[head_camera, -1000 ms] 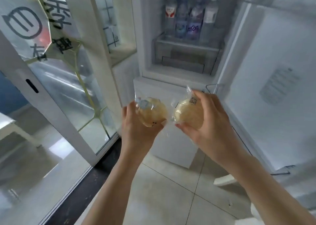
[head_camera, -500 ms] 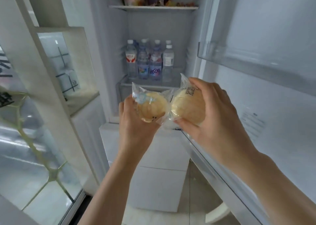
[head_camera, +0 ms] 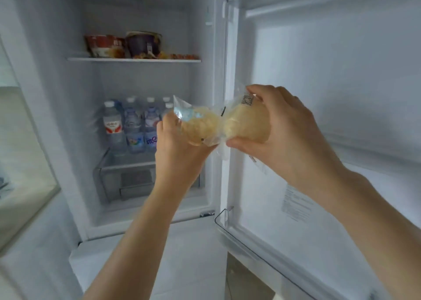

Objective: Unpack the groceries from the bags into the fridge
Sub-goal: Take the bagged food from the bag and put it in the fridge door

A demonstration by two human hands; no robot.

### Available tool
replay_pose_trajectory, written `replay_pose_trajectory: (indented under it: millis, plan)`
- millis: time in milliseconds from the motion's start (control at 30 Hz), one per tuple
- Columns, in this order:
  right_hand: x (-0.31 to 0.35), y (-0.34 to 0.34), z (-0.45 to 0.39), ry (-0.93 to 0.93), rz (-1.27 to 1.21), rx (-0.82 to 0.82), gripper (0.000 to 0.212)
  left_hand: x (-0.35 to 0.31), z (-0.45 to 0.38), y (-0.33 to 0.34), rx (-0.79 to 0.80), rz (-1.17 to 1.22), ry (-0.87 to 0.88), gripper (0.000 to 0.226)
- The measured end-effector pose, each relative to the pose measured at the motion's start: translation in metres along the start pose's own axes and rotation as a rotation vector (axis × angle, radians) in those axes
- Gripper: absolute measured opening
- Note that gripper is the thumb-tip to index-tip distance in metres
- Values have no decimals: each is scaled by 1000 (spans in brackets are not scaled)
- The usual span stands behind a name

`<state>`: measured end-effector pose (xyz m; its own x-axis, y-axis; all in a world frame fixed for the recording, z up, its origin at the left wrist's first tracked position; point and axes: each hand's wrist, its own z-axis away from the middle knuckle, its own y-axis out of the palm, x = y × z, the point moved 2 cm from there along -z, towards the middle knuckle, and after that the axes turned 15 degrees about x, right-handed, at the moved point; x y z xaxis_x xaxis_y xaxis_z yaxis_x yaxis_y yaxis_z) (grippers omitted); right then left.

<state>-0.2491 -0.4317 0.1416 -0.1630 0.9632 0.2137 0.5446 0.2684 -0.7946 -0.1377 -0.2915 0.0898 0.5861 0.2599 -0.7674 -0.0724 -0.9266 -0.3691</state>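
Note:
I hold two pale buns, each sealed in clear plastic, in front of the open fridge (head_camera: 145, 185). My left hand (head_camera: 180, 147) grips the left wrapped bun (head_camera: 200, 126) from below. My right hand (head_camera: 287, 131) grips the right wrapped bun (head_camera: 246, 124), which carries a small QR label at its top. The two packets touch each other at the middle. Both are raised level with the space between the upper shelf (head_camera: 134, 59) and the water bottles (head_camera: 132, 126).
Two instant-noodle bowls (head_camera: 123, 45) and small snacks stand on the upper shelf. Several water bottles stand on the lower shelf above a clear drawer (head_camera: 127, 174). The open fridge door (head_camera: 330, 94) with its door racks is at the right. A white wall panel is at the left.
The view has risen and closed in on the fridge interior. Both hands have lifted the buns higher, from drawer level up in front of the bottles.

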Motion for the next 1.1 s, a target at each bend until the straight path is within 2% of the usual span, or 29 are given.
replay_pose_trajectory:
  millis: [267,467,600,700,900,1033,1100]
  plan:
    - [-8,-48,-28,112,235,-109,71,-40,-57,9,-13,136,138,61]
    - [-26,-67,-38,272,405,-143,66,-66,-88,36,86,214,181,70]
    - [-41,-66,-34,339,447,-92,75,-76,-97,61,197,153,165,74]
    - [-53,-63,-30,401,444,-29,81,-74,-96,73,261,45,127,86]
    - [-61,-49,-27,430,407,126,78,-60,-88,82,394,-120,82,112]
    - [-61,-41,-31,423,396,182,69,-56,-96,76,550,-224,55,92]
    - [-62,-42,-33,438,376,218,72,-55,-99,73,589,-266,20,89]
